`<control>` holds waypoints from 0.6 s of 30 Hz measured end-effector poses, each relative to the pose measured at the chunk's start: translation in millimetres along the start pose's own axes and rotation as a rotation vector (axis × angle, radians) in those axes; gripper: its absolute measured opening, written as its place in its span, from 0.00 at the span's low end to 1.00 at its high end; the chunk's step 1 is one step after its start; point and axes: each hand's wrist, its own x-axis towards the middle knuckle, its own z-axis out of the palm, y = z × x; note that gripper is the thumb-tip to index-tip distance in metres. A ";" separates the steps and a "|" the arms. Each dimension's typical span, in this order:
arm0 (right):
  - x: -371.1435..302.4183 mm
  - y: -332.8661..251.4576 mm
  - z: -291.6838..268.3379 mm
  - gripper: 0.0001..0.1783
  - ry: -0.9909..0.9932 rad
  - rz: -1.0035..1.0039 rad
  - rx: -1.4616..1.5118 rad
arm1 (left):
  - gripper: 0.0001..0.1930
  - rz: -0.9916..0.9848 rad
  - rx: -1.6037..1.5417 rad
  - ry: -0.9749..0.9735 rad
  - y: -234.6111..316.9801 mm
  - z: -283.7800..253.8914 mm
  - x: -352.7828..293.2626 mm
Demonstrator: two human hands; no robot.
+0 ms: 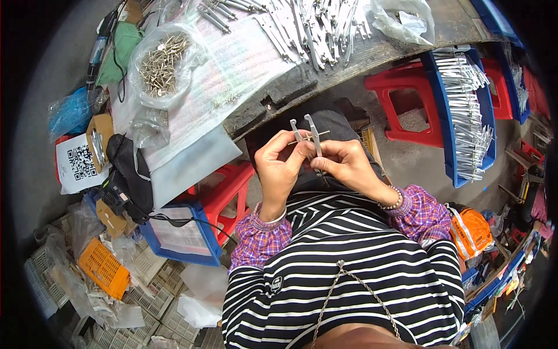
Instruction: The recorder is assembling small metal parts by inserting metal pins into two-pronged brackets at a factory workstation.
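Note:
Over my lap, my left hand (282,163) and my right hand (350,164) meet, fingers closed in pinches. Two slim silver metal arms with small rounded ends stick up between them. The left hand grips one metal arm (296,130), and the right hand grips the other metal arm (314,129). A thin brass-coloured pin (304,138) runs crosswise by both arms; the fingertips hide how it sits in them. Straight ahead on the workbench lies a spread heap of similar silver metal arms (317,29).
A clear plastic bag (136,64) of brass-coloured pins (165,61) lies on the bench at left. A dark metal block (270,99) lines the near edge. To the right, a blue crate (440,104) of silver parts rests by a red stool (401,87). Another blue crate (215,256) stands lower left.

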 end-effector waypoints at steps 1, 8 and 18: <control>0.5 0.0 0.5 0.09 -0.007 -0.005 0.027 | 0.07 -0.013 -0.007 0.012 0.9 0.1 0.3; 0.1 -0.1 1.8 0.10 -0.008 0.006 0.112 | 0.08 -0.042 -0.031 0.032 6.4 4.3 1.8; -1.6 6.7 1.5 0.09 -0.015 0.036 0.094 | 0.09 -0.025 -0.024 0.005 5.9 7.9 5.0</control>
